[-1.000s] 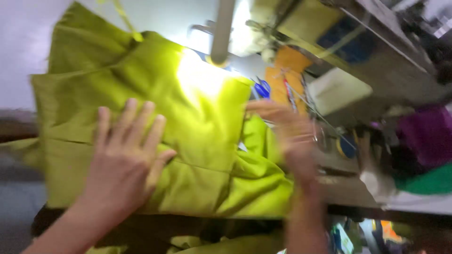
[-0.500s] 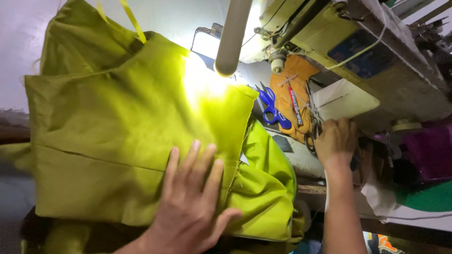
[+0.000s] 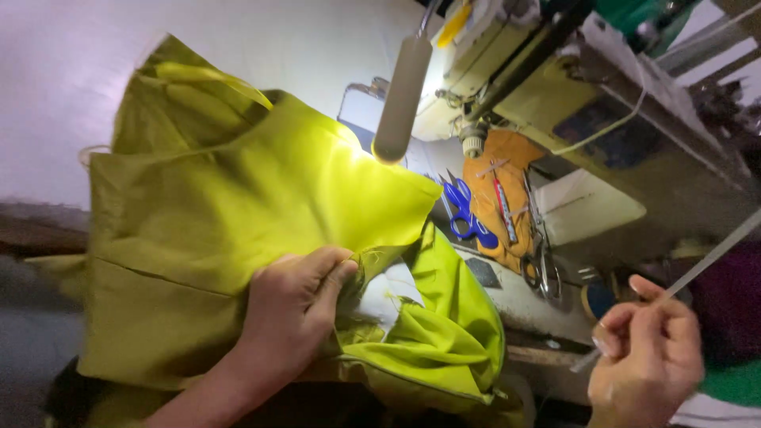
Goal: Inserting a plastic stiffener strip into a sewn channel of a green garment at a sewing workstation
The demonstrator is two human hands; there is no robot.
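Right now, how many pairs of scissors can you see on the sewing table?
2. The blue-handled scissors lie beside the orange cloth, right of the green fabric. The dark metal scissors lie at that cloth's lower right edge. More may be hidden under the fabric.

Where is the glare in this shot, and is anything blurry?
Head view: the lamp burns out the yellow-green fabric just beneath it; the left hand gripping the fabric is fairly sharp; the right hand and its thin white strip look soft; left edge is smeared.

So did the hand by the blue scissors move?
Yes. The right hand dropped down and away from the blue-handled scissors, and now pinches a thin pale strip.
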